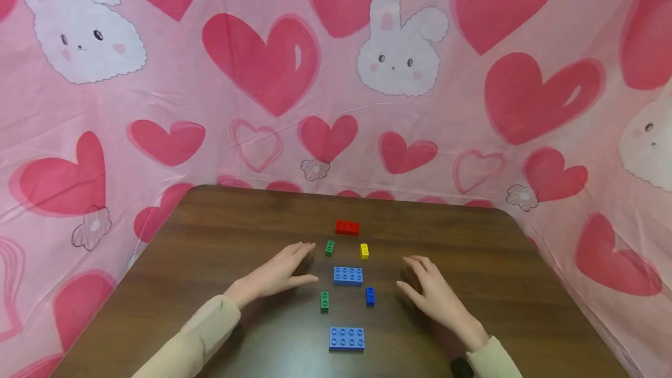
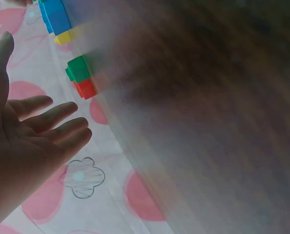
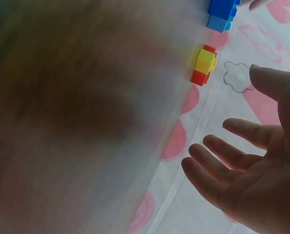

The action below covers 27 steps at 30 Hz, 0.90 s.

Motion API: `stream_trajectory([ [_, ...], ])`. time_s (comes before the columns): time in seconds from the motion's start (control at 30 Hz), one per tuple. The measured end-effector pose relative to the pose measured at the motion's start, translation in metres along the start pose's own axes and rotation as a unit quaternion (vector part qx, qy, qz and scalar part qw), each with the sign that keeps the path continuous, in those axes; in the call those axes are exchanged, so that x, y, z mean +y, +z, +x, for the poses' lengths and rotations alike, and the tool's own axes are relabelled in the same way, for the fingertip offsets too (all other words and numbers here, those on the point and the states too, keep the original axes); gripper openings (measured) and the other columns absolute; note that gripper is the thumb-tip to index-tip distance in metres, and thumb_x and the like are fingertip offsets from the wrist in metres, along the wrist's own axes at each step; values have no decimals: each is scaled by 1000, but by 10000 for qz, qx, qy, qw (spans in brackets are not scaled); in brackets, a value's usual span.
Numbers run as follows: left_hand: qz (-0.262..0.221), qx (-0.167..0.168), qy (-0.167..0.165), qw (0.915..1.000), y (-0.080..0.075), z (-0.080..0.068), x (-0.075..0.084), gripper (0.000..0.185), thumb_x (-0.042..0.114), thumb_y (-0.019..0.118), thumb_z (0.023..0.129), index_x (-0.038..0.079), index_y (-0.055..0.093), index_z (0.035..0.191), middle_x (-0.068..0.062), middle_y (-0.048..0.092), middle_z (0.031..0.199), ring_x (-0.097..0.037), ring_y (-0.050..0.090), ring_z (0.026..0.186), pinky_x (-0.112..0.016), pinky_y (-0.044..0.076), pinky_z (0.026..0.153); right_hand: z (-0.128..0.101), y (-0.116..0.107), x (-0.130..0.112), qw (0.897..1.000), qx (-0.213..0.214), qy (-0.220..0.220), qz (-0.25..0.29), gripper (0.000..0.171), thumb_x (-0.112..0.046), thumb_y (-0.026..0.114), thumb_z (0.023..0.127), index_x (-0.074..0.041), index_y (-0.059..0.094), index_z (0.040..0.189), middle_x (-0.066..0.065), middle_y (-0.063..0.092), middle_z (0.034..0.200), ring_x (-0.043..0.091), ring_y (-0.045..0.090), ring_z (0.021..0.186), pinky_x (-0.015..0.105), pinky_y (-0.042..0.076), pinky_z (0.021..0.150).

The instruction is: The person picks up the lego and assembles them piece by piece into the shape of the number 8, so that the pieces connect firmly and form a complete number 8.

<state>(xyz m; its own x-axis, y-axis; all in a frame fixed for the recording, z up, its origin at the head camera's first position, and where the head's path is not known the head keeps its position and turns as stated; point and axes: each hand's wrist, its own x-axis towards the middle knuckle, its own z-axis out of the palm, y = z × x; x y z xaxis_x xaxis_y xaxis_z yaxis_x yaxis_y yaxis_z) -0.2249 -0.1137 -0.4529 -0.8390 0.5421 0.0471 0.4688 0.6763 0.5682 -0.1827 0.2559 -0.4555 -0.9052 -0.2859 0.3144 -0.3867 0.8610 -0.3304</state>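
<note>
My left hand (image 1: 277,272) hovers palm-down left of the bricks, its fingers straight and holding nothing. Opposite it, my right hand (image 1: 433,293) has its fingers spread and nothing in it. Between them a light blue brick (image 1: 348,276) lies on the table. Behind that are a small green brick (image 1: 329,248), a small yellow brick (image 1: 364,251) and, farthest back, a red brick (image 1: 347,227). Nearer me lie another small green brick (image 1: 324,301), a small dark blue brick (image 1: 370,296) and a second light blue brick (image 1: 346,339). In the left wrist view the fingers (image 2: 62,114) are extended.
The bricks lie on a dark brown wooden table (image 1: 252,214) with rounded far corners. A pink cloth (image 1: 336,74) printed with hearts and rabbits hangs behind it and along both sides. A dark band (image 1: 462,367) shows at the right wrist.
</note>
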Motion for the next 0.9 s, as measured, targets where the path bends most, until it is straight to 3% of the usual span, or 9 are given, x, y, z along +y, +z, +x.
stream_trajectory([
  [0.5,38,-199,93,9998,4,-3,7,80,57,64,89,10,42,150,-13,46,152,-35,43,141,-56,40,112,-10,0,-13,9968,-602,232,468,48,-31,71,91,-6,60,130,4,62,122,18,62,111,43,54,95],
  [0.67,98,-248,110,9996,6,-3,8,80,60,63,89,10,43,148,-10,51,148,-31,47,137,-53,43,110,-14,-1,-17,9962,-644,188,560,44,-33,69,92,-8,61,128,3,64,120,17,63,109,41,56,92],
  [0.9,148,-309,184,9992,7,-4,10,78,59,63,89,10,45,147,-9,54,145,-29,50,135,-51,45,109,-21,1,-18,9956,-476,-173,793,41,-31,69,93,-4,63,123,4,65,112,15,65,95,26,57,78],
])
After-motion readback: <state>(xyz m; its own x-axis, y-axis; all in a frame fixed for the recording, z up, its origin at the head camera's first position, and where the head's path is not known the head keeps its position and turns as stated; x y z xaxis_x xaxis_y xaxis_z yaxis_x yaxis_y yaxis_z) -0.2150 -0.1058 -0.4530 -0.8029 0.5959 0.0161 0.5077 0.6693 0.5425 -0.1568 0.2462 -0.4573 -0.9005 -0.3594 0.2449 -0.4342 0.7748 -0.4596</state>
